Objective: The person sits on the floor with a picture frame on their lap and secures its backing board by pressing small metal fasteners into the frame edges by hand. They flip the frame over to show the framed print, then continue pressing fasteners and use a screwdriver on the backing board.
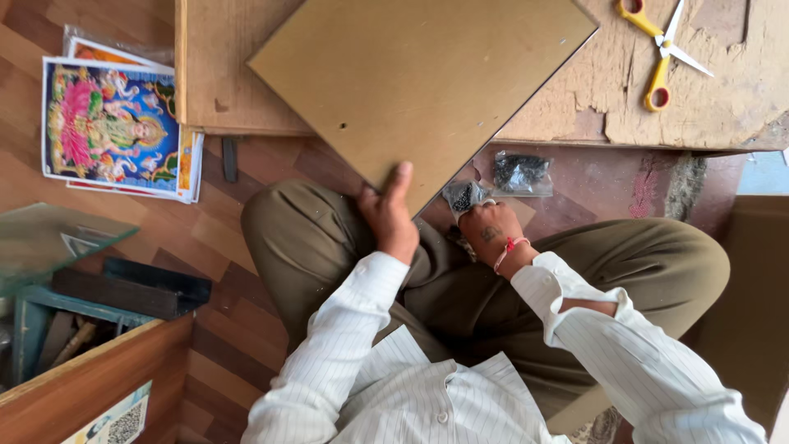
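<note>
A stack of colourful prints (111,123) lay on the floor at far left. The left hand (388,218) clasped the brown board's (419,78) near corner over the low worktop (723,107); a steady grip suited it. The right hand (486,230) pinched shut on a small plastic bag of dark bits (465,196), yellow scissors (664,53) beyond.

We sit with our legs crossed, knees out to each side. Our left hand (390,218) reaches forward, thumb up and fingers curled tight around an edge. Our right hand (486,228) is just beside it on the right, bent down at the wrist, fingers pinched shut. Both elbows are bent, and our striped white sleeves reach the wrists.
</note>
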